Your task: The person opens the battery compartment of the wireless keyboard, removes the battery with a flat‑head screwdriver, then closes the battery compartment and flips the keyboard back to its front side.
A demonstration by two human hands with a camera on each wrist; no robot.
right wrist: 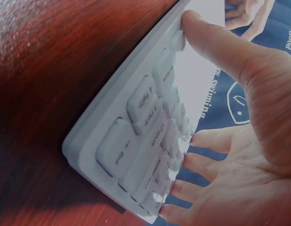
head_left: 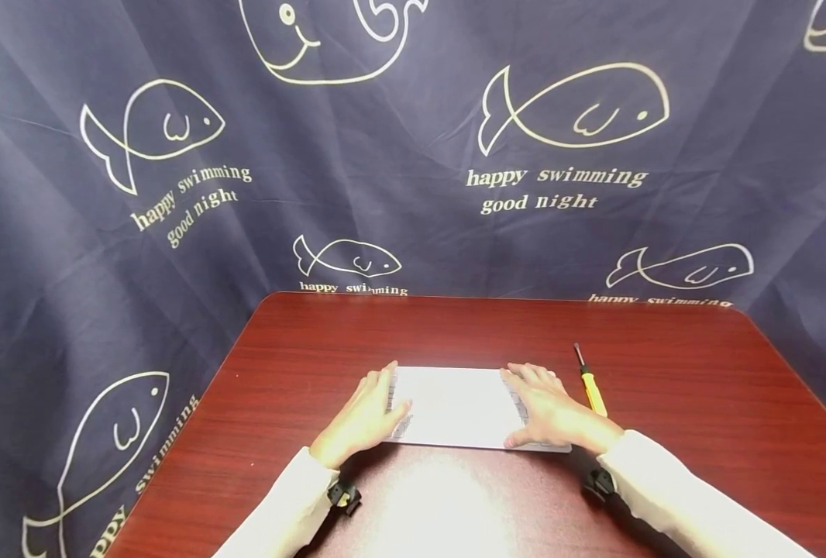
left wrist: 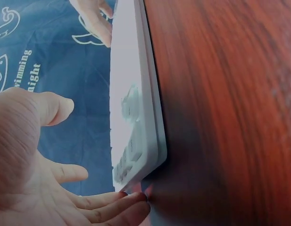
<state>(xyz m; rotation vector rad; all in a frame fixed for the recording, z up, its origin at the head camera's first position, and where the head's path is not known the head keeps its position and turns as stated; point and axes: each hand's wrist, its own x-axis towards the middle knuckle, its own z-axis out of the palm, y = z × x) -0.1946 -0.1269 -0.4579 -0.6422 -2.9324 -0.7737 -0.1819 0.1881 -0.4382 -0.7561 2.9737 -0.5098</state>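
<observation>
Two white sleeves (head_left: 283, 508) reach in at the bottom, with one small black gadget (head_left: 344, 498) by each wrist. The left hand (head_left: 360, 411) is spread wide, its straight fingers touching the left end of one white keyboard (head_left: 455, 407). The right hand (head_left: 551, 409) is spread too, at the other end, its thumb on the near edge. Neither hand is curled round it. The keyboard lies on one red-brown table (head_left: 301, 349). Both hands look set in place; how much is left, I can't tell. One yellow screwdriver (head_left: 592, 391) lies untouched beside the right hand. One blue fish curtain (head_left: 420, 170) hangs behind.
</observation>
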